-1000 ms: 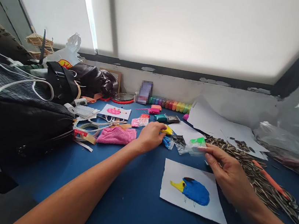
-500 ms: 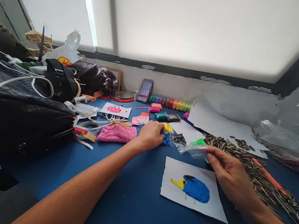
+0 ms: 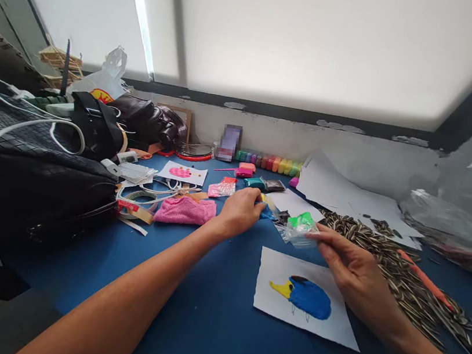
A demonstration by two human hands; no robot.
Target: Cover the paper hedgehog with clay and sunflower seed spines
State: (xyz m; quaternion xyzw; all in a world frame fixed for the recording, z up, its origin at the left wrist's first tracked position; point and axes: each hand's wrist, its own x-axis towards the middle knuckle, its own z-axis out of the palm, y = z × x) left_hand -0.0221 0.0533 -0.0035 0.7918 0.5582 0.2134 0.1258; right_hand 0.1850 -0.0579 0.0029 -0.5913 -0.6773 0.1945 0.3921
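My right hand pinches a clear plastic bag with bright green clay in it, lifted a little off the table. Beside it, my left hand has its fingers closed on the edge of a bag of yellow clay; the fingertips are partly hidden. Blue clay shows just under those fingers, and a black clay packet lies between the hands. Below them is a white paper bearing a blue and yellow clay bird with pencilled legs.
Striped sunflower seeds are heaped at right, with orange-handled scissors on them. A pink cloth, cables and a black bag sit at left. Teal and dark packets, a phone and coloured clay pots stand behind.
My right hand has moved slightly left with the green clay bag, which now bunches up higher. The yellow clay bag has tilted at my left fingers, hiding more of the yellow.
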